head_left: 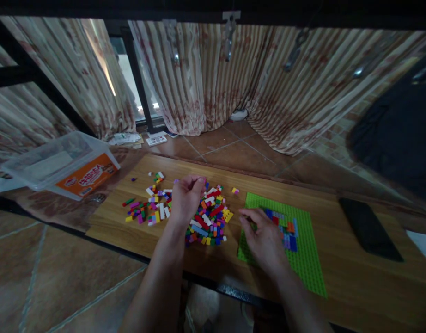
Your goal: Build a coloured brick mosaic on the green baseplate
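Note:
My left hand (185, 196) hovers over a pile of small coloured bricks (208, 217) on a low wooden table (337, 273), fingers curled together near the pile's far edge; whether it pinches a brick I cannot tell. My right hand (263, 238) rests on the left part of a green baseplate (305, 259), fingers bent, touching the plate next to a small patch of blue, red and purple bricks (287, 231) fixed on it. More loose bricks (149, 208) lie scattered left of the pile.
A clear plastic box with an orange label (65, 164) stands at the table's far left. A black phone (368, 229) lies at the right. A lone brick (235, 190) sits beyond the pile. Striped curtains (213, 78) and tiled floor lie behind.

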Available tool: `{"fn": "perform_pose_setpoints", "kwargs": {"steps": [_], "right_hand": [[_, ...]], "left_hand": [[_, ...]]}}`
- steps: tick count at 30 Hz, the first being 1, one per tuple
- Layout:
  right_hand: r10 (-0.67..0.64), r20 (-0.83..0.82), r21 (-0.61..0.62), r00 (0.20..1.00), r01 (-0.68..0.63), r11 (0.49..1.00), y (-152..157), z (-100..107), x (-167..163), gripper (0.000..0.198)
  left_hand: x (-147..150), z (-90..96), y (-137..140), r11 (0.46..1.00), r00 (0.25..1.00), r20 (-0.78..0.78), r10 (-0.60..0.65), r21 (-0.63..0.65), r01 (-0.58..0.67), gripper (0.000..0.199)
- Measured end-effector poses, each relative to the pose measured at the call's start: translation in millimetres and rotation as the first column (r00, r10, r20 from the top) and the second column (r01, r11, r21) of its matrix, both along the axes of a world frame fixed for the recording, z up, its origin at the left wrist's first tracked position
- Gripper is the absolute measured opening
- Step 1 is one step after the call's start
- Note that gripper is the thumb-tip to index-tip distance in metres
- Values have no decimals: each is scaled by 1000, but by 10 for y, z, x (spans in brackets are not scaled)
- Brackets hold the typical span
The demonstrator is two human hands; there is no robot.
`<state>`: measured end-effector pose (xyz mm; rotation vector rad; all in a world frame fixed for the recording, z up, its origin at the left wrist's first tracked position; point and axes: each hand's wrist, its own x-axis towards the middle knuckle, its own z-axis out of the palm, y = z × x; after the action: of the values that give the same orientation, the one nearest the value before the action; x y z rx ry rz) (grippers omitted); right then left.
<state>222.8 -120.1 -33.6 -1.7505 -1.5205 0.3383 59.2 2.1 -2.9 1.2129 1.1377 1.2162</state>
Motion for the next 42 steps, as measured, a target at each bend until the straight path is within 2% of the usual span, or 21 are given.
{"fn": "perform_pose_setpoints", "kwargs": {"steps": [11, 16, 26, 32, 37, 42], "right_hand": [[170, 166, 46, 971, -180, 983, 359, -167, -358, 33], [160, 181, 13, 970, -165, 986, 399, -199, -387, 25], [137, 102, 5, 985, -138, 990, 379, -60, -377, 16], [194, 134, -39, 972, -190, 981, 364, -116, -386, 23], [163, 78, -44, 983, -160, 986, 372, -119, -420, 13], [120, 35, -18, 992, -119, 993, 368, -96, -419, 12]], "left_hand": [[-71, -81, 20, 991, 982, -150, -117, 53, 126, 18], [-84, -94, 23, 989, 980, -151, -129, 52, 138, 18], [-46, -114, -2, 980, 969, -172, -179, 57, 191, 19], [-18, -138, 14, 970, 955, -203, -218, 62, 234, 18], [-5, -145, 12, 969, 947, -233, -221, 59, 241, 20], [-22, -166, 23, 967, 943, -250, -219, 72, 243, 21]]}}
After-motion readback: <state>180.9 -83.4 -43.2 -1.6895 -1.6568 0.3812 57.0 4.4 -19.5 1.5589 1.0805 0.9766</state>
